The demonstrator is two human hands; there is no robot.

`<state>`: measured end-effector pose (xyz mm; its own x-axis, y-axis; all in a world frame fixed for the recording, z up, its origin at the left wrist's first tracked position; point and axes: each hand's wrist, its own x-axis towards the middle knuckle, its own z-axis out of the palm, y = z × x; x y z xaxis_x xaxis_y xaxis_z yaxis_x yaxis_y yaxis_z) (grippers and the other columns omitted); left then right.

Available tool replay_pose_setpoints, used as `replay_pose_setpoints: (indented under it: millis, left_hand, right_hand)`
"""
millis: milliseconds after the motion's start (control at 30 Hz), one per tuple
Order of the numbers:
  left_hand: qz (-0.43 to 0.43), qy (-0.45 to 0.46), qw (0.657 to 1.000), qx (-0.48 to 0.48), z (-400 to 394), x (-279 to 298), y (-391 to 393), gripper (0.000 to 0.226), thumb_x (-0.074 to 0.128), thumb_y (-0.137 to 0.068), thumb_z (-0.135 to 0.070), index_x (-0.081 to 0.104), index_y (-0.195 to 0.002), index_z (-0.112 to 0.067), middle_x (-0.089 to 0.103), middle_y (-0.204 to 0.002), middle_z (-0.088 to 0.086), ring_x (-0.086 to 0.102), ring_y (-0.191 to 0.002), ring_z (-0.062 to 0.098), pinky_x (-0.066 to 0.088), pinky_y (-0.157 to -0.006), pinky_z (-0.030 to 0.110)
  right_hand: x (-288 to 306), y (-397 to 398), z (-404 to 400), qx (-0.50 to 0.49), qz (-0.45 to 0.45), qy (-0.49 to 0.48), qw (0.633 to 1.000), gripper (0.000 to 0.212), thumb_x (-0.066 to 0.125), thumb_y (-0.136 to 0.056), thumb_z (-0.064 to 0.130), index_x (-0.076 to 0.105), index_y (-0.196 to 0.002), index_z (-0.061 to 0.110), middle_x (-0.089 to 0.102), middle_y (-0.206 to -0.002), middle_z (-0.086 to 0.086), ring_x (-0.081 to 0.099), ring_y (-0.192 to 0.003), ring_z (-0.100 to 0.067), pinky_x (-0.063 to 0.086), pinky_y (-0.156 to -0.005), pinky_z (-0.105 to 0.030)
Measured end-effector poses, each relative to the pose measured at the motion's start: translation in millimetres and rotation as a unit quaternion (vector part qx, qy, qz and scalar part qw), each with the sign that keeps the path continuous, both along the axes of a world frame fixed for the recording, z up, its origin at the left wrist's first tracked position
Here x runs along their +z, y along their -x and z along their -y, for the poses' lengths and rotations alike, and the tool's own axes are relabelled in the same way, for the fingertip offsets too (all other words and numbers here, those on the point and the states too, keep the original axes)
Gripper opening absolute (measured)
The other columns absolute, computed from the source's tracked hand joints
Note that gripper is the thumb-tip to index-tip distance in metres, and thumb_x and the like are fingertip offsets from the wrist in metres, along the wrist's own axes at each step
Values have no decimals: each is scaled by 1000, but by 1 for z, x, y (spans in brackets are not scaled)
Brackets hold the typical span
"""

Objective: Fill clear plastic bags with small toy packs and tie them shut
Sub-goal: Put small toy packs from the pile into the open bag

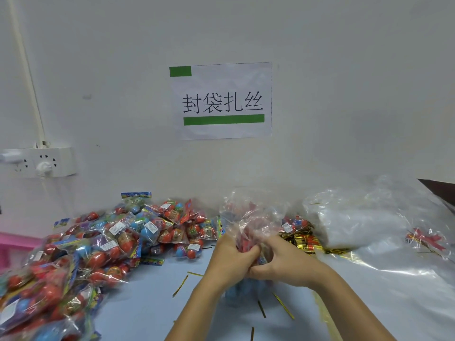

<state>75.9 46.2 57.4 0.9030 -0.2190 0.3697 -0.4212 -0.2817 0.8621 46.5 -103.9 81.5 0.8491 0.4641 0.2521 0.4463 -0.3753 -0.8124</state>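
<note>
Hands: your left [231, 257] and right [278, 262] grip clamp the bag [251, 217] neck, gathered for tying.
Ties [283, 305]: loose on bench [147, 303], within reach.

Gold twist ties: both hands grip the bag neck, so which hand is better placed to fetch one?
Probably the right hand: the bundle of gold twist ties lies just beyond it, while the left hand sits toward the toy packs.
</note>
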Motion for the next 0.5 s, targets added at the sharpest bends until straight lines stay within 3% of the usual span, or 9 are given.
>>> replay_pose_setpoints:
  millis: [100, 167, 267, 400, 500]
  left_hand:
    - [-3, 2, 1000, 23, 1, -3, -1, 14, 62, -82, -21, 69, -88, -31, 72, -75, -1, 70, -71, 14, 58, -68, 38]
    - [-17, 21, 998, 49, 0, -5, -3, 8, 63, -87, -19, 67, -91, -25, 68, -74, 8, 66, -64, 22, 57, -65, 44]
    - [-45, 65, 997, 10, -4, -2, -1, 13, 66, -91, -13, 68, -96, -25, 65, -82, 20, 63, -62, 20, 56, -60, 40]
    - [-49, 44, 988, -140, -7, 7, 11, 27, 68, -85, -15, 70, -91, -42, 70, -85, -11, 64, -75, 7, 54, -65, 21]
    - [-29, -27, 982, -183, -6, 13, 16, 21, 66, -86, -19, 69, -98, -36, 69, -97, -14, 64, -89, -4, 50, -80, 12]
  right_hand:
    - [3, 0, 3, -28, -6, 58, 998, 47, 75, -78, 22, 63, -123, 29, 65, -118, -6, 63, -103, -9, 55, -92, -37]
    - [8, -1, 7, -87, 9, 104, 991, 55, 78, -76, 42, 57, -126, 44, 53, -133, 9, 53, -119, -2, 48, -101, -28]
    - [13, 1, 14, -115, 20, 105, 988, 46, 77, -77, 57, 55, -117, 51, 55, -130, 18, 54, -117, 4, 45, -94, -14]
    - [10, 5, 20, -81, -33, 41, 995, 41, 86, -73, 44, 65, -108, 46, 70, -109, 18, 67, -103, -1, 54, -94, -26]
    - [12, 6, 23, -35, -30, 34, 998, 31, 86, -79, 22, 69, -103, 31, 74, -95, 13, 71, -92, -6, 54, -82, -23]
